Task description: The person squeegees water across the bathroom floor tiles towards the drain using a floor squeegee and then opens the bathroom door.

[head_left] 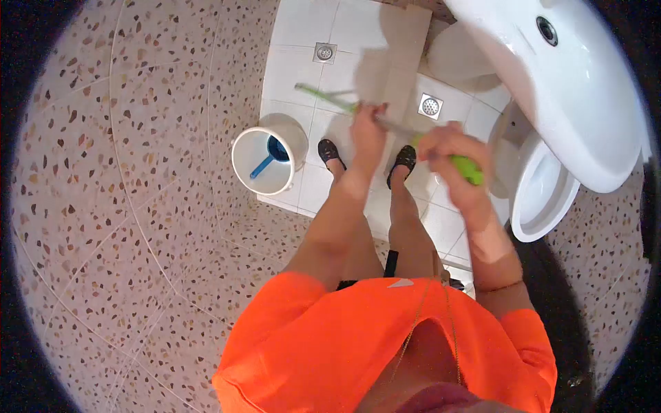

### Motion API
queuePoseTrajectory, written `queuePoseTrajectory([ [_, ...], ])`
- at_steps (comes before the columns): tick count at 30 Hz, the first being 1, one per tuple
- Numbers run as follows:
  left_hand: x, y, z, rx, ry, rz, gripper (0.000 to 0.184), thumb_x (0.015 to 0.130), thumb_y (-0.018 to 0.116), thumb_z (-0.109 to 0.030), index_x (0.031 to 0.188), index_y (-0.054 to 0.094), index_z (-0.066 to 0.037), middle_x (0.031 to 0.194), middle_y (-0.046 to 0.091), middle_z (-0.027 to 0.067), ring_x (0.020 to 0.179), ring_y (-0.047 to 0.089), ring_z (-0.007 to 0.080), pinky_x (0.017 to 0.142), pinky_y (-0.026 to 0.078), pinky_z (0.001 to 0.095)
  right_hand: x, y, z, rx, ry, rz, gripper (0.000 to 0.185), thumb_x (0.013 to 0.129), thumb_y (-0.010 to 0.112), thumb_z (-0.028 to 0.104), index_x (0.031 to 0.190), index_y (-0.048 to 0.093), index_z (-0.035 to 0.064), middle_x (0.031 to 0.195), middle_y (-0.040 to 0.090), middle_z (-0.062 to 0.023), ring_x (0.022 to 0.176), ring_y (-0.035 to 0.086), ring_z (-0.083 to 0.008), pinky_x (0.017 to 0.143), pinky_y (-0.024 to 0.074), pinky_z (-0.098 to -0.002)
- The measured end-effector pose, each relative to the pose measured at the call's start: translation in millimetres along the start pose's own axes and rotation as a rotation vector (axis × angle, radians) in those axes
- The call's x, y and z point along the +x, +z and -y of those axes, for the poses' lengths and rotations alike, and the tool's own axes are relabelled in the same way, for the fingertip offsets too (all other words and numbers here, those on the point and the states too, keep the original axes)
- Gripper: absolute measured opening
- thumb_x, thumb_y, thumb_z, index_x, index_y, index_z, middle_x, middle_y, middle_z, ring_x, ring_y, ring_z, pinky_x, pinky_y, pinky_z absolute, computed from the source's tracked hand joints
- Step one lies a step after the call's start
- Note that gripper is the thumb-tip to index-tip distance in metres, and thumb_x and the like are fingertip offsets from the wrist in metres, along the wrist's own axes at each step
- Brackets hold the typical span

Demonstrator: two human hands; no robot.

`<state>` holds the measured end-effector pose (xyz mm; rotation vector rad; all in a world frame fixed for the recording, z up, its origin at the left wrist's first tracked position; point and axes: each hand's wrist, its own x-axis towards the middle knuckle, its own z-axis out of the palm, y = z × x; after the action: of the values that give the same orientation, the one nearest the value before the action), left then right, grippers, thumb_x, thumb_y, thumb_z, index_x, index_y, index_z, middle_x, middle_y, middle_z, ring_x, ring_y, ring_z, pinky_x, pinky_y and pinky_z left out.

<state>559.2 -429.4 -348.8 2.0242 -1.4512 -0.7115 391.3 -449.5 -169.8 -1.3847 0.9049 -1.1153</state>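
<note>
Orange shirt (385,337), nearest the camera. Left hand (369,129): closed round the stick (397,128) between its ends. Right hand (451,155): wrapped round it near the green butt; some blur noted. Stick: slanted across both hands, green far end extended past the left hand above the floor (296,24); contact cannot be told. Bucket (248,150): left of the left hand, blue dipper (262,166) contained. Sink (592,96): ahead and right of the right hand. Step in hand, as judged: stick handled two-handed; any further stroke would call for both grips being kept and the bucket being avoided.
</note>
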Motion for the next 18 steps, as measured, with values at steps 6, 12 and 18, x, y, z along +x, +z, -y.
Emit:
queuePoseTrajectory([
  [6, 40.9, 1.2, -74.5, -0.01, 0.134, 0.141, 0.007, 0.076, 0.059, -0.01, 0.079, 0.065, -0.008, 0.087, 0.06, 0.0154, 0.086, 0.058, 0.0337, 0.074, 0.046, 0.0404, 18.2, -12.7, 61.4, -0.195, 0.012, -0.08, 0.008, 0.065, 0.063, 0.009, 0.071, 0.057, 0.0077, 0.071, 0.062, -0.0064, 0.069, 0.06, -0.0204, 0.074, 0.0372, -0.0341],
  [12, 79.4, -61.3, -56.4, -0.73, 0.14, 0.514, 0.014, 0.075, 0.066, -0.014, 0.083, 0.062, -0.003, 0.083, 0.063, 0.0138, 0.092, 0.06, 0.0218, 0.073, 0.048, 0.0332, 63.0, 88.2, 71.1, -0.272, -0.282, -0.021, 0.011, 0.068, 0.064, 0.008, 0.068, 0.053, 0.0059, 0.067, 0.06, -0.0077, 0.062, 0.058, -0.0204, 0.066, 0.0421, -0.0291],
  [18, 117.3, -66.2, 75.8, -0.871, 0.172, 0.566, 0.017, 0.08, 0.061, -0.012, 0.09, 0.06, 0.001, 0.069, 0.057, 0.0051, 0.072, 0.058, 0.014, 0.071, 0.048, 0.0273, 93.2, 212.2, 5.4, -0.254, -0.326, 0.081, 0.016, 0.059, 0.068, 0.01, 0.06, 0.052, 0.008, 0.059, 0.053, -0.0054, 0.053, 0.053, -0.0228, 0.049, 0.0387, -0.0315],
])
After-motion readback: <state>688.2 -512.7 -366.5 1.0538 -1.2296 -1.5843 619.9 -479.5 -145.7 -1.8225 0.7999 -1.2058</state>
